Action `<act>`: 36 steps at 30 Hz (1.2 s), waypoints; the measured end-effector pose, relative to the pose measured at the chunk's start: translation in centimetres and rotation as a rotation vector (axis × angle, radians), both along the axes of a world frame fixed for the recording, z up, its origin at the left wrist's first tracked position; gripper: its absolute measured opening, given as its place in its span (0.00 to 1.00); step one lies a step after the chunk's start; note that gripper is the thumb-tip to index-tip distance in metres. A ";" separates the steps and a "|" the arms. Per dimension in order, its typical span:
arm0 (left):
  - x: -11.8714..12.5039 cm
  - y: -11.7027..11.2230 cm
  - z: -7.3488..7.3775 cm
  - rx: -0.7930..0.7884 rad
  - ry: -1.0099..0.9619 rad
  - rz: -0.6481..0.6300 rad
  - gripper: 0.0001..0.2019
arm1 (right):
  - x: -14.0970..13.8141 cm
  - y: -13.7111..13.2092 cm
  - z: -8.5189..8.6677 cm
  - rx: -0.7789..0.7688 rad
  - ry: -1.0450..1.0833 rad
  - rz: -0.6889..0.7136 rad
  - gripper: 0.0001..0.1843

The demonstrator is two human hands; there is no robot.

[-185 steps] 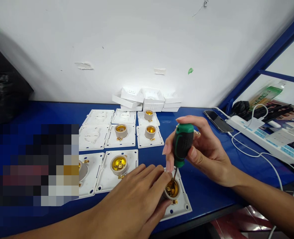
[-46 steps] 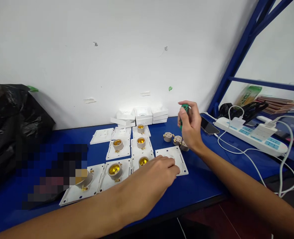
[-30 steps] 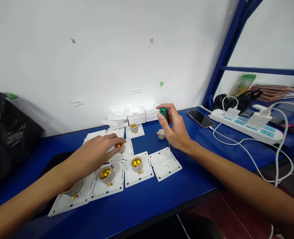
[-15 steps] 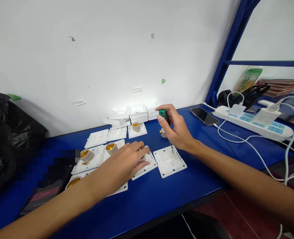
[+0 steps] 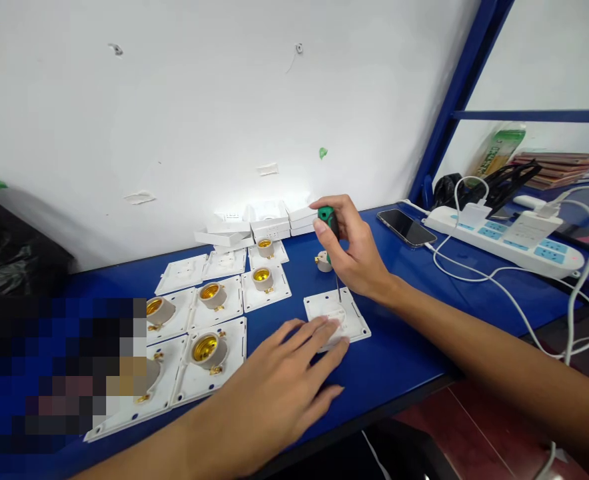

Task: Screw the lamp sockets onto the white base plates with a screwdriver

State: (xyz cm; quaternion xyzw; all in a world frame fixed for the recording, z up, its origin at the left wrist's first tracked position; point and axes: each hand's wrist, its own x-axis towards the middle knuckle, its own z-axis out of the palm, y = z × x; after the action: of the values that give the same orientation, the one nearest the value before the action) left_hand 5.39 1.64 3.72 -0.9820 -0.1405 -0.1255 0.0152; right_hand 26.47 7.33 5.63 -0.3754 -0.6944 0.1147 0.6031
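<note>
Screwdriver (image 5: 328, 217) over white plate (image 5: 357, 323), both hands in close

Clock centred on the plate, 12 towards the wall; plate lies flat on the blue tabletop (image 5: 384, 367).

Right hand (image 5: 354, 247), at 12 to 1 o'clock: fingers clamped on the handle; shaft near vertical, tip by the plate's far edge – contact or small gap, cannot tell.

Left hand (image 5: 294, 373), coming in from 8 o'clock: fingers apart, palm down, a couple of fingertips on the plate's near-left part; thumb free at 6.

Around: loose grey socket (image 5: 324, 264) just beyond at 12; phone (image 5: 407, 228) at 1; power strip (image 5: 497, 243) at 2; white boxes (image 5: 269, 230) stacked at 11; plates fitted with gold-lined sockets (image 5: 263, 279) spread from 8 to 11 – the leftmost partly pixelated.
</note>
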 end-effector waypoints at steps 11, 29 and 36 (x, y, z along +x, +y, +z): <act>-3.5 -0.8 -2.4 0.180 -0.164 0.030 0.11 | -0.7 -0.4 -1.3 -0.014 0.053 0.019 0.17; -4.0 0.1 -2.5 0.156 -0.292 0.014 0.07 | -0.7 -0.7 -1.4 0.128 -0.101 -0.005 0.24; -4.2 -0.1 -2.1 0.068 -0.266 0.019 0.11 | 1.8 1.0 1.1 0.146 0.126 -0.262 0.11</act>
State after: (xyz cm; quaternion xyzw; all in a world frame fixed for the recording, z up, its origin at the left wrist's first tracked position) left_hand 1.18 1.52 1.64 -0.9542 -0.1465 -0.2590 0.0309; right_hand 28.28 8.36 6.76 -0.4102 -0.6068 0.0076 0.6808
